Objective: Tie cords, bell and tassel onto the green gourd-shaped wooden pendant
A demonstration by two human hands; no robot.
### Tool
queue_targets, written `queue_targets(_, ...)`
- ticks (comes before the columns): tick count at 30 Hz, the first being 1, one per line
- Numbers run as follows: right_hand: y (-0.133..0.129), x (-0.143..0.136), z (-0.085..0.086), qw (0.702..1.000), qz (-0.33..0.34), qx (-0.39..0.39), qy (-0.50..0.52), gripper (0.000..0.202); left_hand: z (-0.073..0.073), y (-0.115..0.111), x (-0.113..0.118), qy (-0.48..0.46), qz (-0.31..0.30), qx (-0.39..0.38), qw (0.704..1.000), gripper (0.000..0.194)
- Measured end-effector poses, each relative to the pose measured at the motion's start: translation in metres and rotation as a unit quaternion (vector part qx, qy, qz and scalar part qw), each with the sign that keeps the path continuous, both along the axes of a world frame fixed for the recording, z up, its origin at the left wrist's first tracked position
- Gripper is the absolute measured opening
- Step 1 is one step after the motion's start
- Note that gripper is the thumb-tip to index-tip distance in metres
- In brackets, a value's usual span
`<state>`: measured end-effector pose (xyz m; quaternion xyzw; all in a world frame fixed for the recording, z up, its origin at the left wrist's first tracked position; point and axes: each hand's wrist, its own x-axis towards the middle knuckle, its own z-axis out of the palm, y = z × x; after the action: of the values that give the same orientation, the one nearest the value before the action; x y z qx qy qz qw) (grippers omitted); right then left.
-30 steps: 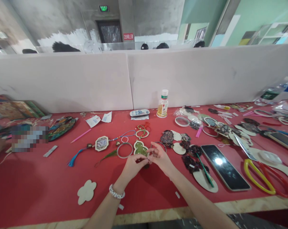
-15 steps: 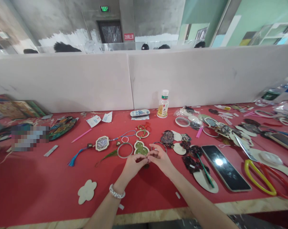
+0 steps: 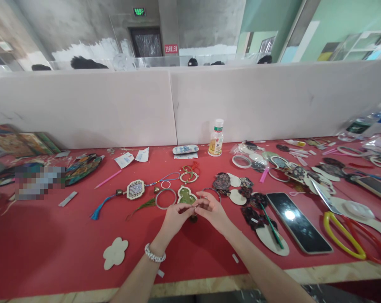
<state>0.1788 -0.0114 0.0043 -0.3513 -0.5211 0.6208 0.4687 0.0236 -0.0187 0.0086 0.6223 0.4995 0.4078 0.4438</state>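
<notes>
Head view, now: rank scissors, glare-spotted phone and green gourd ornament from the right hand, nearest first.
1. Green gourd ornament: just ahead, to the left of the right hand, partly covered.
2. Phone: to the right.
3. Scissors: farther right, past the phone.

Lit softly and fairly evenly indoors, neither harsh nor dim, with pale, muted tones. Broken by a compact white glare on the dark screen of the phone (image 3: 299,223), as if from overhead. Glowing green at the exit sign (image 3: 139,11) in the background. Darkened by soft-edged shadows near the hands (image 3: 213,213) and across the left of the red table (image 3: 67,261). Stretched wide-angle toward the edges, with bottles (image 3: 362,124) leaning at right. Blocked by pixelation at far left; too soft for fine detail between the hands.
</notes>
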Motion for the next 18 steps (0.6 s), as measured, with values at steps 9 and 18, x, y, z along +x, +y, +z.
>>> queue_targets(9, 0.0040, -0.0023, -0.0096, 0.999, -0.025, -0.018, -0.007, 0.038, 0.0033, -0.0045, 0.0042, 0.057, -0.012, 0.060, 0.996, 0.013)
queue_targets(18, -0.0007, -0.0011, -0.0021, 0.999, 0.018, 0.023, -0.024, 0.033, -0.0001, -0.0003, 0.0027, 0.096, -0.018, 0.120, 0.988, 0.010)
